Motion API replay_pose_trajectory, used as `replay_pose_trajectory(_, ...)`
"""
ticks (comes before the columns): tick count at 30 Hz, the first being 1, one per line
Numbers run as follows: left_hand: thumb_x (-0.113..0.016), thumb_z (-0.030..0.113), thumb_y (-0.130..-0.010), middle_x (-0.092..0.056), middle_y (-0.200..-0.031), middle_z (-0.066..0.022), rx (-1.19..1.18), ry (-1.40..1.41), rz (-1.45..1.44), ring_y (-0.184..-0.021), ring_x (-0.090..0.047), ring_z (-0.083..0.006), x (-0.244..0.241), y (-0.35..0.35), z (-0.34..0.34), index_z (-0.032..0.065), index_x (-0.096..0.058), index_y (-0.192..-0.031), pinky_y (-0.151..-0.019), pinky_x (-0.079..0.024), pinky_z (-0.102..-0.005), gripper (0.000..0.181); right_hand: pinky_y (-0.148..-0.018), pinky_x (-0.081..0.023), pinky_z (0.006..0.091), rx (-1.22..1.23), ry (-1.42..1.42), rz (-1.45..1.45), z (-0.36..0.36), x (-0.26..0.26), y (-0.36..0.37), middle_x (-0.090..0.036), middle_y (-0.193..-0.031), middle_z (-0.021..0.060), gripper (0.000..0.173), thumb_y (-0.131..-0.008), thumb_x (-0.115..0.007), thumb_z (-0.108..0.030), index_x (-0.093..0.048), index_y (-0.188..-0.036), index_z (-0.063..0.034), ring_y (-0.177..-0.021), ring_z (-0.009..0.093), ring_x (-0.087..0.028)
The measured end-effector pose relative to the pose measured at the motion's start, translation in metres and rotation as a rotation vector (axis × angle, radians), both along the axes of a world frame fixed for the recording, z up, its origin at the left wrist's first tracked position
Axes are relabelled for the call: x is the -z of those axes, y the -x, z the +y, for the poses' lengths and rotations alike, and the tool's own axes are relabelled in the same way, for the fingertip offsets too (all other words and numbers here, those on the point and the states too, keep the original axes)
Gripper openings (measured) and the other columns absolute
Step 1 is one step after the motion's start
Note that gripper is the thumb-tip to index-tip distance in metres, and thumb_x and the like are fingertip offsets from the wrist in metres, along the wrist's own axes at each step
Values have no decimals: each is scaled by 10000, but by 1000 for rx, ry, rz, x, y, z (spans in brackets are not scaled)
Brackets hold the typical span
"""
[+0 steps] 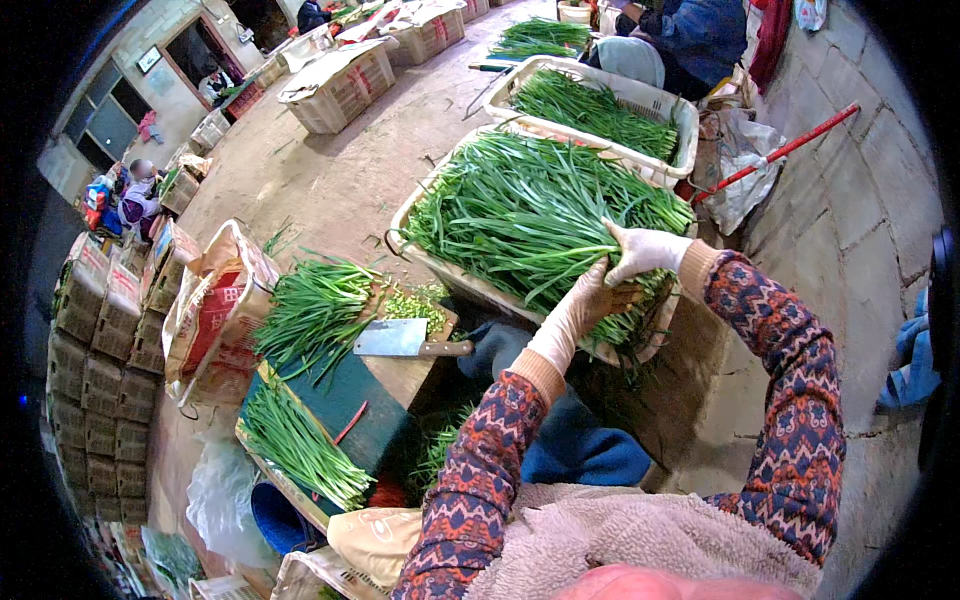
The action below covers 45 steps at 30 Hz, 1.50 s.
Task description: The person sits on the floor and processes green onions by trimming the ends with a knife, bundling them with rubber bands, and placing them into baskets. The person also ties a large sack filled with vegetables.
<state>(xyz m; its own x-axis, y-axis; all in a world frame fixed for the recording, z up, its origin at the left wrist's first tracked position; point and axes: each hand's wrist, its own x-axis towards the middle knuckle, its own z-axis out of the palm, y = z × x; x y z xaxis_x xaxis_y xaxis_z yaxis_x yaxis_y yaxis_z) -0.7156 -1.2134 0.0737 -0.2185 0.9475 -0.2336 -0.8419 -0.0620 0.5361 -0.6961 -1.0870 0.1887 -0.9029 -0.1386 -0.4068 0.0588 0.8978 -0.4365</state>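
A white plastic crate (491,289) before me is heaped with long green leafy stalks, which look like garlic chives (517,199). Both my hands wear thin pale gloves and close around the paler stem end of one bunch (577,255) at the crate's near right side. My right hand (645,251) grips from above, its thumb lying along the leaves. Just below it, my left hand (591,304) holds the same bunch, its fingers partly hidden by stalks. To the left, a cleaver (394,337) with a wooden handle lies on a wooden board (405,375).
Loose chives (322,300) and chopped stem ends (412,306) lie around the cleaver. A neat bunch (300,442) sits nearer me. Behind the heaped crate stands another crate (686,142); a co-worker (697,45) sits beyond. A red pole (780,154) leans at the block wall (847,202).
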Motion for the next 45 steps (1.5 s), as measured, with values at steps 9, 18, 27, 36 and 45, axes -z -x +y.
replay_pose_trajectory(9, -394, 605, -790, -444, -1207, -160, -61, 34, 122, -1065, -468, -255, 11, -6, -19, -19, -327, -1239, -896, -348, -355, 771, -770, -451, 335, 17, -50, 124, 16, 2, 15, -558, -997, 243, 793, -558, -706, -290, -375, -1193, 49, -901, 283, -565)
replay_pose_trajectory(18, -488, 624, -708, -391, -1255, -140, -477, -20, -235, -1143, -395, -266, -10, -38, 4, 26, -277, -1280, -958, -321, -374, 854, -740, -414, 274, 247, 278, -88, 22, 0, 24, -576, -927, 79, 547, -601, -677, -242, -509, -1047, 26, -843, 151, -505)
replay_pose_trajectory(27, -547, 357, -809, -505, -1119, -116, -463, -225, -300, -1011, -489, -279, 18, -31, 8, 68, -440, -1151, -903, -378, -435, 461, -750, -429, 278, 300, 411, -118, 19, 19, 13, -586, -914, 114, 519, -560, -711, -231, -541, -976, 28, -822, 177, -531)
replay_pose_trajectory(36, -454, 92, -802, -508, -713, -86, -547, -2, -425, -591, -504, -243, 70, -19, 10, 45, -472, -840, -587, -470, -387, 63, -839, -411, 321, 84, -37, 141, -2, -2, 13, -544, -1042, 225, 793, -516, -719, -345, -429, -1121, 79, -966, 298, -530)
replay_pose_trajectory(45, -636, 200, -727, -533, -1085, -122, -339, -289, -337, -958, -530, -275, 19, -34, -26, 45, -484, -1100, -827, -433, -423, 432, -724, -444, 312, 168, 80, -43, 2, 3, 16, -595, -899, 161, 611, -543, -708, -276, -499, -1018, 47, -812, 227, -559)
